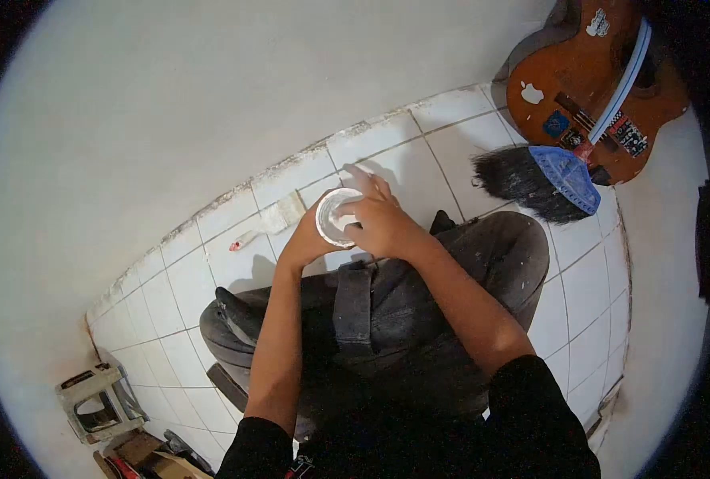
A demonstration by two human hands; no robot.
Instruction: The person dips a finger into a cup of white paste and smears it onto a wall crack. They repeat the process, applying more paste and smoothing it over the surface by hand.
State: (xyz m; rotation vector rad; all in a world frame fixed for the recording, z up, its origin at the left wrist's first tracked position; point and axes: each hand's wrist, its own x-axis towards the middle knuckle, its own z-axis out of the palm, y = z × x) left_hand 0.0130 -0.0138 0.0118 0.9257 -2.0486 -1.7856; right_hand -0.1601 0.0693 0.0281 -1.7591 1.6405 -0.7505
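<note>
an apple sticker (532, 93) is showing on the guitar (582, 60). left hand (305, 239) is cupping a white tub (331, 217); right hand (380, 223) is curling its fingers (352, 226) over the rim.

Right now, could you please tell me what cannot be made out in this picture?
Head view:
What the tub holds: the right hand covers most of its opening.
The right hand's grip: its fingertips curl out of sight over the rim.
Fingers of the left hand: hidden behind the tub.
Neck of the guitar: cut off by the dark lens edge.
Bristles of the brush: too small and blurred.
</note>
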